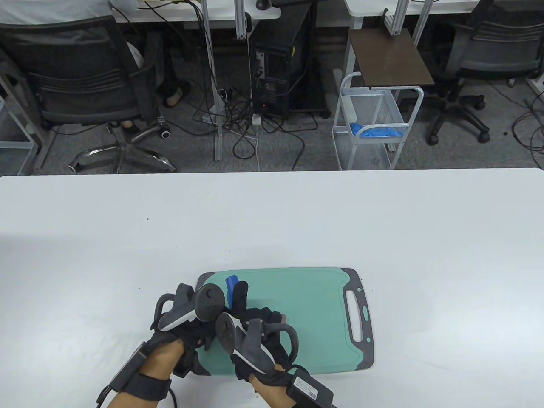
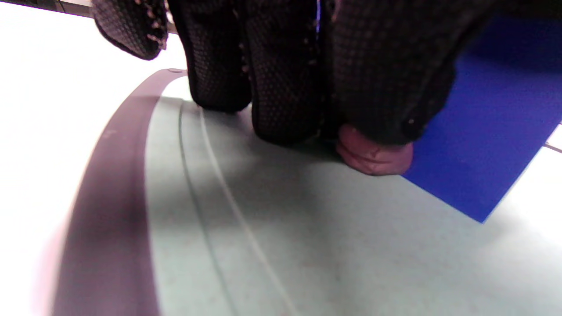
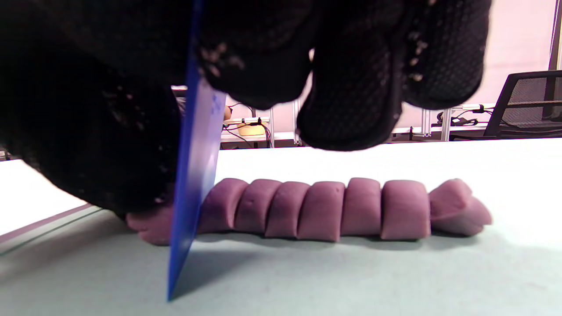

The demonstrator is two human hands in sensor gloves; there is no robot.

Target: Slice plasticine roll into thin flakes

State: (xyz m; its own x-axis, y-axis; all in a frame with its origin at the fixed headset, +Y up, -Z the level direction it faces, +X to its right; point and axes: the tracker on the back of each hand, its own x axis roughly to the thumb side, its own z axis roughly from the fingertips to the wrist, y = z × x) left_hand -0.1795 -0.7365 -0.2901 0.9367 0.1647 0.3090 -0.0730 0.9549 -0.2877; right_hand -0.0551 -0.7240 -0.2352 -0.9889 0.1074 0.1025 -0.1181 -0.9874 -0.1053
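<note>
A purple plasticine roll [image 3: 325, 210] lies on the green cutting board [image 1: 314, 306], cut into several slices that still stand side by side. My right hand [image 1: 250, 318] grips a thin blue blade [image 3: 193, 184] upright, its edge down on the board at the roll's left end. My left hand [image 1: 191, 314] presses its fingers [image 2: 281, 87] on the uncut end of the roll [image 2: 373, 153], right beside the blade [image 2: 491, 131]. In the table view only the blade's blue tip [image 1: 231, 284] shows above the hands; the roll is hidden there.
The board's grey rim [image 2: 109, 184] and handle slot [image 1: 355, 314] lie on a white table [image 1: 127, 238]. Beyond the far edge are office chairs, a wire cart [image 1: 374, 127] and cables on the floor.
</note>
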